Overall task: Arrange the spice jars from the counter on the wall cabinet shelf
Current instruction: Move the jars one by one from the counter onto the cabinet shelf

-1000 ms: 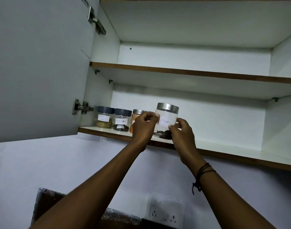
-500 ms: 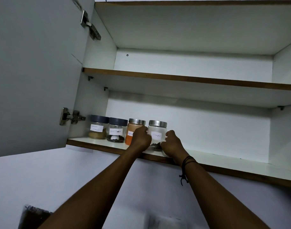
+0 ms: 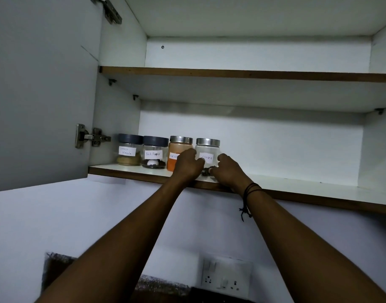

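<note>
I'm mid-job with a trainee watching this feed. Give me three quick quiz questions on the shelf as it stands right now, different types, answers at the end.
1. True or false: the Cloves jar stands at the right end of the jar row on the lower shelf.
2. Multiple choice: which lids are dark rather than metal? A) the Cloves jar and the orange powder jar B) the Masala jar and the Black Pepper jar C) all four.
3. Fill in: the left hand and the right hand are both at the ______ jar.

Key: 1 true; 2 B; 3 Cloves.
</note>
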`<move>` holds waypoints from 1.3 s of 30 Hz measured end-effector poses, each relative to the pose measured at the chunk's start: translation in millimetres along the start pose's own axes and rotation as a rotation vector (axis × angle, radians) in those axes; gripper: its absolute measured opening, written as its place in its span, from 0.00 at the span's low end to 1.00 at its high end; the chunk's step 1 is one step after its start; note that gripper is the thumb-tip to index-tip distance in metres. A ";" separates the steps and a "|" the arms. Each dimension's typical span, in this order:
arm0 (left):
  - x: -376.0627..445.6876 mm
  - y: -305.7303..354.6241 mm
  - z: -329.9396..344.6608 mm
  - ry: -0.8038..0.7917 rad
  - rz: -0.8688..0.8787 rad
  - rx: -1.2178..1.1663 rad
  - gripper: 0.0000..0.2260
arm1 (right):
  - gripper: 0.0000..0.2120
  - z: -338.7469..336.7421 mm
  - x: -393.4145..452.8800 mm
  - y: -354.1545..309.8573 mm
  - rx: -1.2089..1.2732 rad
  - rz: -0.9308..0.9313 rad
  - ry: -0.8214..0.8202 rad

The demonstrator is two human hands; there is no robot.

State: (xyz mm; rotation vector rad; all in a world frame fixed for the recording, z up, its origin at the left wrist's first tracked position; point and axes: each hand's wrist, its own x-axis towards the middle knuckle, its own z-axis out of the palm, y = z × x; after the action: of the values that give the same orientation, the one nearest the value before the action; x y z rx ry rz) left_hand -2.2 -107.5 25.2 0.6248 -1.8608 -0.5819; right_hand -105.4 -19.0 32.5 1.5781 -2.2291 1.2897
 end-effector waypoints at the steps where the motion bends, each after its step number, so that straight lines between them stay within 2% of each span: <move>1: -5.9 2.4 -1.4 0.026 0.029 0.012 0.07 | 0.09 -1.4 -4.3 -1.1 -0.028 -0.023 0.032; 3: -19.6 7.5 -4.1 0.077 0.105 -0.005 0.09 | 0.10 -3.5 -15.3 -4.0 -0.038 -0.077 0.114; 7: -69.5 15.2 -7.2 0.122 0.213 -0.187 0.12 | 0.11 -1.4 -62.2 -5.5 0.148 -0.179 0.307; 9: -99.2 17.9 -5.3 0.102 0.250 -0.240 0.12 | 0.11 3.9 -94.4 -1.1 0.165 -0.269 0.333; 12: -142.6 14.4 4.8 0.025 0.231 -0.304 0.11 | 0.11 17.9 -139.0 14.8 0.171 -0.294 0.261; 21: -274.7 -37.4 46.7 -0.264 -0.005 -0.357 0.12 | 0.15 62.3 -268.6 88.3 0.126 0.009 0.105; 29: -450.2 -137.3 96.3 -0.683 -0.109 -0.169 0.11 | 0.15 151.3 -435.7 176.8 0.064 0.363 -0.185; 33: -518.6 -170.9 105.2 -0.866 -0.157 -0.103 0.10 | 0.15 181.6 -503.7 198.3 0.058 0.453 -0.257; 37: -540.0 -180.4 106.1 -0.930 -0.172 -0.055 0.12 | 0.12 192.7 -524.6 204.4 -0.012 0.510 -0.362; 39: -551.1 -185.3 109.3 -0.934 -0.212 -0.057 0.10 | 0.13 192.7 -531.1 204.1 -0.107 0.514 -0.402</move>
State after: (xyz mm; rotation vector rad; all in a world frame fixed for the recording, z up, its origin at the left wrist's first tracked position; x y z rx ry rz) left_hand 101.7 127.9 -507.5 0.5538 -2.6358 -1.2058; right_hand 34.0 247.4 -487.6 1.3706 -3.0461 0.9761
